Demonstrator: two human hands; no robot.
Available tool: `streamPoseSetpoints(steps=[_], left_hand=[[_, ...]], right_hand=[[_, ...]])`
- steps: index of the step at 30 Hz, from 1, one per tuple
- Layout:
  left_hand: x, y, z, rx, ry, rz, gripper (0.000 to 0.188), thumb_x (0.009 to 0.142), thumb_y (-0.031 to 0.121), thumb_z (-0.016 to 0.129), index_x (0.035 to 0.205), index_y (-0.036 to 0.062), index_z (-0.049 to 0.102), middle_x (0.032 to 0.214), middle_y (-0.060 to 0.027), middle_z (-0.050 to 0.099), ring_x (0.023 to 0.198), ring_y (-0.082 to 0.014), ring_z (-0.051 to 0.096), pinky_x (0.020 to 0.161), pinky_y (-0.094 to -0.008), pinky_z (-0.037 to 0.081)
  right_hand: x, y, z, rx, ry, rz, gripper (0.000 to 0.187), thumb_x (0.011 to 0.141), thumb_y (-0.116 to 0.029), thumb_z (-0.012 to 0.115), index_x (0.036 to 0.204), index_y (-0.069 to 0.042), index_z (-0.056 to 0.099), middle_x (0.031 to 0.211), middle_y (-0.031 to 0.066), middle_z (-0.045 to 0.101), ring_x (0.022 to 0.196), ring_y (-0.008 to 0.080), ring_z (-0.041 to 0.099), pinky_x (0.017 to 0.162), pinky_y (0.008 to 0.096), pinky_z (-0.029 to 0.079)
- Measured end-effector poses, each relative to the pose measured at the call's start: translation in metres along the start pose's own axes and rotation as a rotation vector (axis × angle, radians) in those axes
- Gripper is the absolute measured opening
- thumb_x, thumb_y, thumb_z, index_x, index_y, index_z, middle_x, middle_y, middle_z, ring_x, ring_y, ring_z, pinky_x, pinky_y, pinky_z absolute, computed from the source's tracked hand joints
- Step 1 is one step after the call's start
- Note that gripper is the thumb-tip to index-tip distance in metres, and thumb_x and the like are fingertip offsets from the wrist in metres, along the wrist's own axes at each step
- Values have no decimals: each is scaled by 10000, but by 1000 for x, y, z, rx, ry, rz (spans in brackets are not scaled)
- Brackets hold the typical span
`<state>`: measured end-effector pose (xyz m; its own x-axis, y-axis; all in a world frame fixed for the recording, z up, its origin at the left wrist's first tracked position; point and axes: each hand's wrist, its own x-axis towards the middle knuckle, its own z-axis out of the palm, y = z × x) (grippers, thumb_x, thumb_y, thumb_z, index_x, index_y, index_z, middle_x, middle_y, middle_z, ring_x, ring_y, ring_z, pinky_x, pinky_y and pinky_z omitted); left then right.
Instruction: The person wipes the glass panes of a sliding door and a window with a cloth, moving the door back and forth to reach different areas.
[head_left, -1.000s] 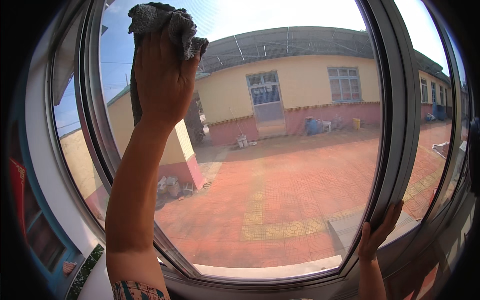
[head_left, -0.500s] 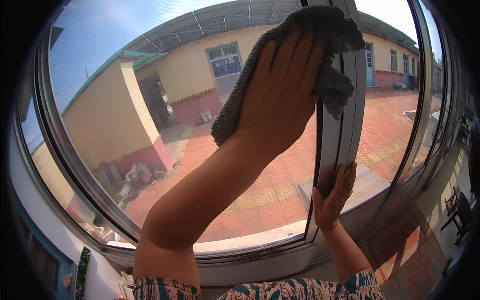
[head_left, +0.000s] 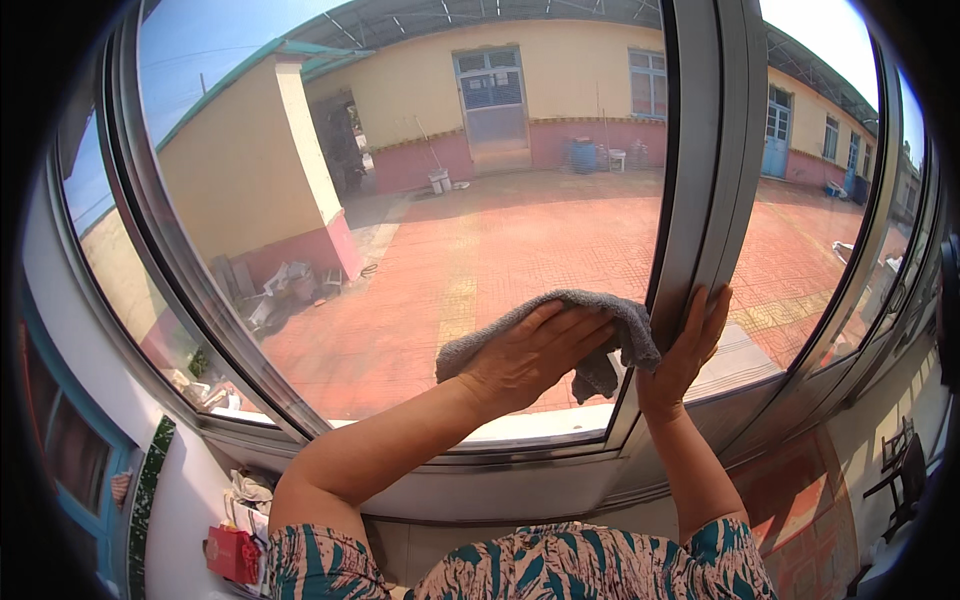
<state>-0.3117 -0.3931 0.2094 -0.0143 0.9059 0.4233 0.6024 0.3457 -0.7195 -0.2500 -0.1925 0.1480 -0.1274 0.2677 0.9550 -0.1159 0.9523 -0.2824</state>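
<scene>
Holding gray cloth [head_left: 632,326] against window glass [head_left: 420,250] with left hand [head_left: 540,355], right hand [head_left: 680,360] spread on metal frame [head_left: 708,180].

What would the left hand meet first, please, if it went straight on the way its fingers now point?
Past its cloth, the left hand would probably meet the window frame first, near the right hand, though depth is unclear.

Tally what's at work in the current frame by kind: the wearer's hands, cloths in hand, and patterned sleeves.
Hands: 2 (left hand, right hand)
Cloths: 1 (grey cloth)
Patterned sleeves: 2 (left sleeve, right sleeve)
Total: 5
</scene>
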Motion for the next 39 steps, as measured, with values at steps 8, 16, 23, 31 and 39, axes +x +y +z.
streamPoseSetpoints(steps=[8,16,23,31,39], left_hand=[[94,-113,-62,24,621,-265,624,837,436,641,1372,157,483,1474,-89,399,1376,-251,342,1154,-455,211],[-13,-255,-133,338,606,-522,662,926,369,509,1431,-23,337,1458,-239,356,1390,-376,288,1161,-479,208],[-179,-349,-120,364,762,-832,660,924,451,536,1369,-23,428,1414,-268,411,1291,-436,402,1075,-478,323],[-175,-304,-90,166,746,-973,560,952,413,521,1327,1,455,1294,-230,509,1227,-428,450,1038,-504,306],[-31,-154,-53,250,596,-502,561,939,452,503,1368,93,468,1293,-166,508,1210,-363,464,1070,-592,242]], right_hand=[[-2,6,-3,2,10,-63,756,929,-372,583,1520,-79,214,1570,222,132,1443,405,172,1133,536,179],[-4,4,0,-37,4,-68,712,945,-303,561,1523,-76,213,1570,213,158,1446,402,167,1144,524,189],[-5,2,5,-93,17,-70,704,961,-323,521,1529,-70,190,1576,212,141,1451,399,154,1145,529,182],[-4,3,8,-156,43,-91,716,991,-429,428,1536,-65,139,1579,210,119,1457,387,129,1150,533,152],[-2,-3,3,-44,-31,-59,763,949,-354,543,1511,0,168,1550,281,124,1435,442,151,1125,535,162]])
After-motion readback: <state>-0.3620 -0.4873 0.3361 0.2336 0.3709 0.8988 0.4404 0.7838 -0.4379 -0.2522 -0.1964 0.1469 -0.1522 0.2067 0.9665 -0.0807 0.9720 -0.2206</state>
